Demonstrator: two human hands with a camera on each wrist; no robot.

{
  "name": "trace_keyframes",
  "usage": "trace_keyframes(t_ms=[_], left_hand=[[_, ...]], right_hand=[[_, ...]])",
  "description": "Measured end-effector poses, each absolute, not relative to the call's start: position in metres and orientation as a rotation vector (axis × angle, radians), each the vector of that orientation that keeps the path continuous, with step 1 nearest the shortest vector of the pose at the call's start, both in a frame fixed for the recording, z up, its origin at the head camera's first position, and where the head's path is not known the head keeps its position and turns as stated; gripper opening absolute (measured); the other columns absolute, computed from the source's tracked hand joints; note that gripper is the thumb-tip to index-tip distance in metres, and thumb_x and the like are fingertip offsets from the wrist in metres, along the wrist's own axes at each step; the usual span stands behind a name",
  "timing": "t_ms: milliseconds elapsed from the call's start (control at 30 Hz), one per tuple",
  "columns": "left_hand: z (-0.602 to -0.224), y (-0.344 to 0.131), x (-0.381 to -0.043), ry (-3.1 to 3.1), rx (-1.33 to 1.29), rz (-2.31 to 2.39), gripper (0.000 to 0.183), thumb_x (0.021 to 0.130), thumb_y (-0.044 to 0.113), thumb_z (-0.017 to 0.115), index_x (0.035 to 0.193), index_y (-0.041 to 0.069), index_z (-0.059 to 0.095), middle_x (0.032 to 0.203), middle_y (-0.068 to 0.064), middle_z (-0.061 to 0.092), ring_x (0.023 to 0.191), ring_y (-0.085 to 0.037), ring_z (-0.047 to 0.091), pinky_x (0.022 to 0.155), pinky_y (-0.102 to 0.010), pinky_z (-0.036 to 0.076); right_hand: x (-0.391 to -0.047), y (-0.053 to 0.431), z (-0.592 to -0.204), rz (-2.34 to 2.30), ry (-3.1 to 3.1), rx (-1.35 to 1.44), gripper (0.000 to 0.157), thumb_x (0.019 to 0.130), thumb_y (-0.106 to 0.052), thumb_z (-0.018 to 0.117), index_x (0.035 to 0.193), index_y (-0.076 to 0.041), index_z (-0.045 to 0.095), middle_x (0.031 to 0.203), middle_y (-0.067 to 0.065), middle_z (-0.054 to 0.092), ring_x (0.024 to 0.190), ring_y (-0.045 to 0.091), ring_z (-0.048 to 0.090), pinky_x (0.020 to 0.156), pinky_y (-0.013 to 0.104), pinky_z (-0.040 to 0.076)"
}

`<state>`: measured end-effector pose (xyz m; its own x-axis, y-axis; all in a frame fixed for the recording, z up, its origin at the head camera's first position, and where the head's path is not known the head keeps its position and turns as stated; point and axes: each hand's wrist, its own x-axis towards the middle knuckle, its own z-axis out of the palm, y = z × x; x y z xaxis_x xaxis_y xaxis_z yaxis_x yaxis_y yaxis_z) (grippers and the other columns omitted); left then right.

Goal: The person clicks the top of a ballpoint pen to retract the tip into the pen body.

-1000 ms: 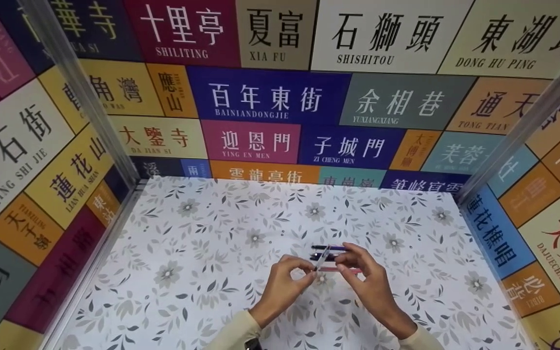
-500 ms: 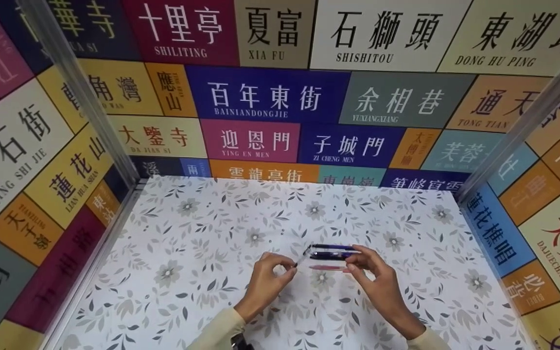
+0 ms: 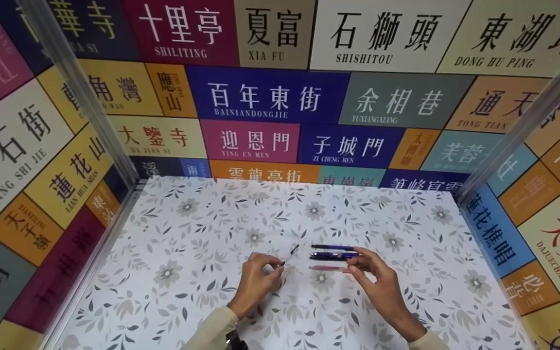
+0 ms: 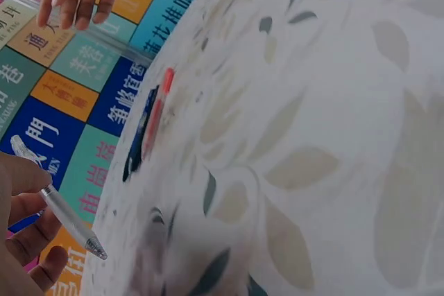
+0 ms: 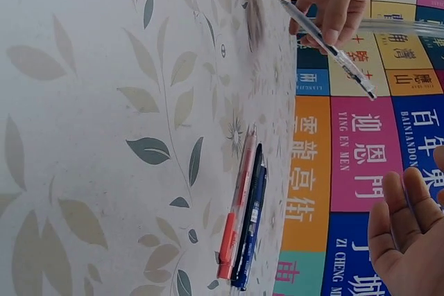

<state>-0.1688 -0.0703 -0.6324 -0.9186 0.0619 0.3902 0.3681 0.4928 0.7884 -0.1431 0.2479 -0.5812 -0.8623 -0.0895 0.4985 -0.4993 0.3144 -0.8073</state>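
Note:
My left hand (image 3: 259,277) pinches a slim, clear-barrelled pen (image 4: 69,218) between thumb and fingers. In the right wrist view this pen (image 5: 355,76) is tilted, held off the table. My right hand (image 3: 378,278) has relaxed fingers and holds nothing; it hovers by the right ends of the pens on the table. Those lie roughly parallel: a pen with a dark blue barrel (image 3: 331,247) at the back, a thicker dark blue pen (image 3: 327,255) in the middle, and a pen with a red end (image 5: 234,220) nearest the person. My right fingertips partly cover their right ends in the head view.
A white tabletop (image 3: 202,311) with a grey leaf-and-flower print stretches around the hands. Behind it and at both sides stand walls (image 3: 265,95) of coloured panels with Chinese lettering. A metal post (image 3: 93,112) rises at the left back corner, another (image 3: 513,131) at the right.
My left hand has moved left, carrying the clear pen away from the other pens. My right hand has shifted slightly right, and more of the pens on the table shows.

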Motion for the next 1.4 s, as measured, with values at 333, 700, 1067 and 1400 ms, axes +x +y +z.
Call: trace_keyframes(t_ms=[333,700,1067,1400], left_hand=[[-0.652,-0.087,-0.172,-2.471,-0.282,-1.25,0.012,0.086,0.009,0.091,0.096,0.014,0.085,0.087,0.006,0.076,0.09,-0.016,0.066,0.081,-0.036,0.054],[-0.667,-0.102,-0.172,-2.428,-0.355,-1.035,0.011,0.083,0.009,0.091,0.091,0.01,0.084,0.085,-0.003,0.076,0.088,-0.021,0.065,0.088,-0.048,0.052],[-0.67,-0.108,-0.171,-2.474,-0.317,-0.994,0.011,0.086,0.013,0.09,0.093,0.012,0.082,0.089,0.0,0.075,0.097,-0.023,0.063,0.094,-0.058,0.047],[-0.676,-0.113,-0.173,-2.458,-0.327,-0.971,0.01,0.086,0.013,0.088,0.092,0.011,0.081,0.088,-0.001,0.074,0.098,-0.025,0.061,0.093,-0.054,0.044]], right_hand=[[-0.143,0.253,-0.582,1.589,-2.251,0.455,0.045,0.096,0.011,0.077,0.138,-0.006,0.072,0.109,0.008,0.079,0.098,0.023,0.075,0.085,0.017,0.057],[-0.146,0.272,-0.594,1.53,-2.309,0.255,0.028,0.097,0.01,0.077,0.121,-0.004,0.079,0.109,0.01,0.081,0.101,0.013,0.075,0.089,0.014,0.055],[-0.143,0.28,-0.6,1.526,-2.337,0.135,0.019,0.098,0.001,0.08,0.116,-0.006,0.081,0.108,0.006,0.081,0.099,0.007,0.073,0.088,0.015,0.055],[-0.143,0.283,-0.605,1.51,-2.317,0.149,0.02,0.097,0.006,0.08,0.116,0.0,0.079,0.108,0.008,0.081,0.1,0.009,0.074,0.088,0.013,0.055]])
